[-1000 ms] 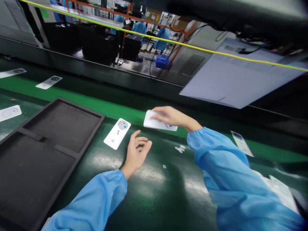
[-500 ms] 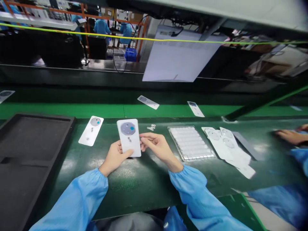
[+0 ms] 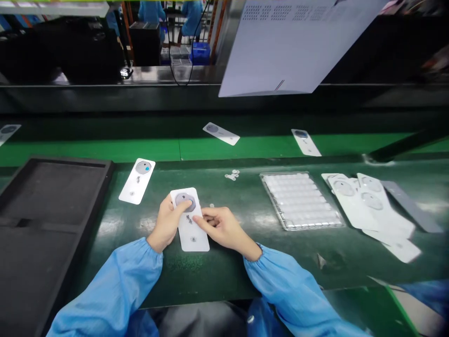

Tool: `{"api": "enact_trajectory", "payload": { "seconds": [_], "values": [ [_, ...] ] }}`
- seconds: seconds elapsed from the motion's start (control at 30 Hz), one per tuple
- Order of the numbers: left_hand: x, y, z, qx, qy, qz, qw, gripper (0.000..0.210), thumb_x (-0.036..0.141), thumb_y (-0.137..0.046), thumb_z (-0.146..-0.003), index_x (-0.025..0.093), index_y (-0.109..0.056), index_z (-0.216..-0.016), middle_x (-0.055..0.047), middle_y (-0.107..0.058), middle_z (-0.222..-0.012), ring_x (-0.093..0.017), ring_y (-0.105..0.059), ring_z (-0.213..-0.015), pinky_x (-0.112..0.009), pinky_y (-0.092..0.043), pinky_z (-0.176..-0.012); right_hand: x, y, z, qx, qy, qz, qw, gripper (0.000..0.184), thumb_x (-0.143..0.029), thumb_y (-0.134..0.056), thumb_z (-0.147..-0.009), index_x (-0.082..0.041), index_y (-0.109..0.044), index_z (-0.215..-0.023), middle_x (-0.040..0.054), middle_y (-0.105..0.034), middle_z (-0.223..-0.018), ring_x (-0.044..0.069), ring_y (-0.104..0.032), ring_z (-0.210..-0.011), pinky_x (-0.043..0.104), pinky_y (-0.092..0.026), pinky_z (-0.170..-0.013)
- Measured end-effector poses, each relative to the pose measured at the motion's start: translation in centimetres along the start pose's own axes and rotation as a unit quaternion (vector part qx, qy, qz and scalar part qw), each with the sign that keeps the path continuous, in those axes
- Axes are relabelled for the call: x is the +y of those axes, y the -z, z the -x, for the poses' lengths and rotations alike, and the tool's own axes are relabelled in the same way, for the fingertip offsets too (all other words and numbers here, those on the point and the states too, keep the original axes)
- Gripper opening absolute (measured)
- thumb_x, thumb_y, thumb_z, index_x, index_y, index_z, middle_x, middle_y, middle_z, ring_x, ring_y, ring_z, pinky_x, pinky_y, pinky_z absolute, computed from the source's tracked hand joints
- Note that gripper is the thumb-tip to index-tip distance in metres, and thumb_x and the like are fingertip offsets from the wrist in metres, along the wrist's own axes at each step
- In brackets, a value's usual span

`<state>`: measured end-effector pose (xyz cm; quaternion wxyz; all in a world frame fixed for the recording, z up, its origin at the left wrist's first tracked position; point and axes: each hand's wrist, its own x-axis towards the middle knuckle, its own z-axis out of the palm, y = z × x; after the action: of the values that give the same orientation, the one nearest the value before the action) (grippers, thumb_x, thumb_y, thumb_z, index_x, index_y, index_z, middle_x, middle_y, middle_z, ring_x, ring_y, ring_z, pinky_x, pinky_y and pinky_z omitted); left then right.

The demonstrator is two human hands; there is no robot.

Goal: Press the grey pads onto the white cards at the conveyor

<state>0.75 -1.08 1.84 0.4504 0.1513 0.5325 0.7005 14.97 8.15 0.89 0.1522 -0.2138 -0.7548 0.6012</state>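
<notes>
Fingers (image 3: 182,206) of the left hand (image 3: 168,224) pinched the upper left edge of a white card (image 3: 190,220), the thumb pressed on its grey disc. Right hand (image 3: 222,228) gripped the card's right edge at mid-length, fingers curled onto its face. Card lay low over the glossy dark green counter (image 3: 245,262), centre frame: flat, rigid-looking, a rounded rectangle, smooth matte white, grey circular patch at the top end, small dark markings below it.

At 10 o'clock from the card lay a second white card (image 3: 137,180), same shape, with a blue dot on its disc. At 9 o'clock sat a black foam tray (image 3: 52,206), matte, with recessed compartments. At 3 o'clock sat a clear blister tray (image 3: 300,200), ribbed and shiny; past it, a loose fan of white backing sheets (image 3: 372,210) with circular cut-outs. Small clear rings (image 3: 232,175) lay at 1 o'clock. Blue sleeves were smooth, elastic-cuffed.
</notes>
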Motion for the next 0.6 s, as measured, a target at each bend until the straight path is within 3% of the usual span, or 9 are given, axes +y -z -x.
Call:
{"api": "enact_trajectory", "payload": {
  "seconds": [0.27, 0.47, 0.53, 0.6],
  "values": [
    [-0.2, -0.5, 0.3, 0.005, 0.004, -0.008, 1.000, 0.036, 0.025, -0.078, -0.072, 0.018, -0.062, -0.103, -0.001, -0.070, -0.085, -0.016, -0.067, -0.076, -0.028, -0.053, -0.071, -0.2, 0.1, 0.5, -0.007, 0.013, 0.039, 0.999, 0.042, -0.049, -0.059, -0.097, -0.014, -0.069, -0.076, -0.0006, -0.055, -0.063, 0.008, -0.038, -0.049, 0.022, -0.030, -0.044],
    [-0.3, -0.5, 0.3, 0.025, -0.005, -0.010, 1.000, 0.031, 0.023, -0.073, -0.074, 0.018, -0.064, -0.103, -0.002, -0.071, -0.089, -0.016, -0.067, -0.080, -0.027, -0.053, -0.073, -0.3, 0.3, 0.6, -0.022, 0.012, 0.057, 0.998, 0.042, -0.050, -0.059, -0.098, -0.014, -0.073, -0.082, 0.0011, -0.062, -0.066, 0.010, -0.045, -0.050, 0.023, -0.034, -0.044],
    [-0.4, -0.6, 0.3, 0.044, -0.013, -0.015, 0.999, 0.031, 0.026, -0.075, -0.075, 0.017, -0.065, -0.102, -0.002, -0.070, -0.087, -0.015, -0.066, -0.077, -0.026, -0.052, -0.071, -0.6, 0.7, 0.4, 0.024, 0.024, 0.087, 0.996, 0.040, -0.048, -0.057, -0.099, -0.016, -0.075, -0.082, 0.0022, -0.066, -0.067, 0.012, -0.052, -0.050, 0.025, -0.040, -0.046],
    [-0.4, -0.6, 0.3, 0.057, -0.019, -0.025, 0.998, 0.033, 0.028, -0.076, -0.075, 0.017, -0.065, -0.103, -0.001, -0.069, -0.084, -0.014, -0.064, -0.073, -0.025, -0.052, -0.068, -1.2, 1.0, 0.3, 0.136, 0.060, 0.136, 0.980, 0.035, -0.044, -0.055, -0.101, -0.019, -0.077, -0.090, 0.0042, -0.071, -0.073, 0.015, -0.059, -0.055, 0.028, -0.047, -0.051]
  ]
}}
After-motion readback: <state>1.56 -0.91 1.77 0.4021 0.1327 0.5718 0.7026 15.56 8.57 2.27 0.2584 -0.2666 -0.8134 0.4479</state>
